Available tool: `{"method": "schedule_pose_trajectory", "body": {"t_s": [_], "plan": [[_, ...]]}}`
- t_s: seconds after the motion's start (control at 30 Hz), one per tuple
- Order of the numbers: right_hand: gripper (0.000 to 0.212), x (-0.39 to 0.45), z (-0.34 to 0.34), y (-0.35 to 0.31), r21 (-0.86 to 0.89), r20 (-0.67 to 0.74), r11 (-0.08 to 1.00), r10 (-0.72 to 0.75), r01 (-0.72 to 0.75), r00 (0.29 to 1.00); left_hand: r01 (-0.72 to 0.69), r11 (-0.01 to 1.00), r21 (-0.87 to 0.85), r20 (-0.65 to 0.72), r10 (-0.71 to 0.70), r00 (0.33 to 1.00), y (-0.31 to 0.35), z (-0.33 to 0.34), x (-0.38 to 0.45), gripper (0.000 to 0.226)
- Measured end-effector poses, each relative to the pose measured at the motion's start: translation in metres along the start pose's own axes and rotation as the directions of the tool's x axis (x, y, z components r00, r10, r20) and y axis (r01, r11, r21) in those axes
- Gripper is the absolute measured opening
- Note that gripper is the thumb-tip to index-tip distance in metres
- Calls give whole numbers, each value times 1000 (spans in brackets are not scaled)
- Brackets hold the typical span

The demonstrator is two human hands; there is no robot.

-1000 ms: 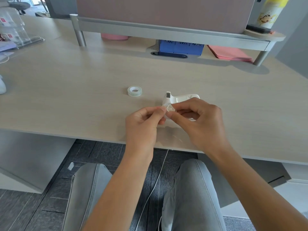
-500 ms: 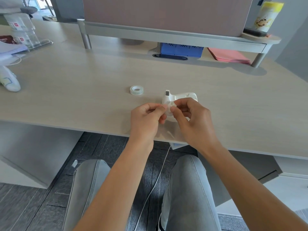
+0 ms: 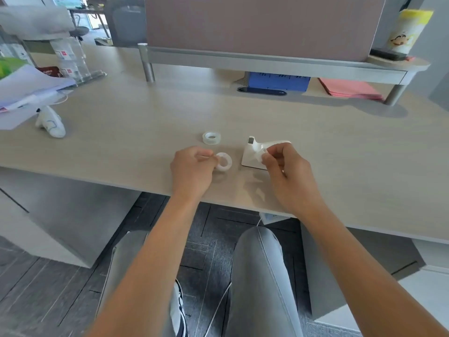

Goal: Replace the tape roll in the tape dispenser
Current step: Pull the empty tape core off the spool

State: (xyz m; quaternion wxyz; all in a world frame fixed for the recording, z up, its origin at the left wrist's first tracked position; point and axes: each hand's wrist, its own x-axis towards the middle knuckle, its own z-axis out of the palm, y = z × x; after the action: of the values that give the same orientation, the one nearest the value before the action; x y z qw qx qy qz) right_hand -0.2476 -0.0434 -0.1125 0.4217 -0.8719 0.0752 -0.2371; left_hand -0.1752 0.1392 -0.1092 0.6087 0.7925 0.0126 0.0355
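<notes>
Now, what I see from the head camera:
Left hand (image 3: pixel 192 167): fingers pinched on the rim of a white empty ring (image 3: pixel 223 162), low over the tabletop (image 3: pixel 121 132).
Right hand (image 3: pixel 285 166): pinching a small white hub (image 3: pixel 261 155) beside the dispenser.
Dispenser (image 3: pixel 252 155): upright on the tabletop, partly behind my right hand.
New tape roll (image 3: pixel 211 137): flat on the tabletop, just behind the ring.

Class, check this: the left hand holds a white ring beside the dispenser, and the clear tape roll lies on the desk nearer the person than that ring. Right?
Not quite. The head view shows the clear tape roll farther from the person than the white ring, not nearer. The left hand does hold that ring beside the dispenser, and the roll does lie on the desk.
</notes>
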Motion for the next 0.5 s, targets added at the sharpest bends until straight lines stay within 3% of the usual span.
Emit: {"method": "schedule_pose_trajectory", "body": {"t_s": [0.23, 0.4, 0.5], "plan": [[16, 32, 25, -7, -43, 35, 999, 30, -28, 999, -111, 963, 245, 42, 104, 994, -11, -16, 43, 6], [11, 46, 51, -9, 0, 15, 995, 98, -98, 995, -180, 951, 252, 182, 136, 974, -16, -25, 69, 7], [14, 52, 59, -9, 22, -30, 991, 132, -132, 991, -288, 907, 307, 229, 223, 947, -13, -24, 88, 16]]}}
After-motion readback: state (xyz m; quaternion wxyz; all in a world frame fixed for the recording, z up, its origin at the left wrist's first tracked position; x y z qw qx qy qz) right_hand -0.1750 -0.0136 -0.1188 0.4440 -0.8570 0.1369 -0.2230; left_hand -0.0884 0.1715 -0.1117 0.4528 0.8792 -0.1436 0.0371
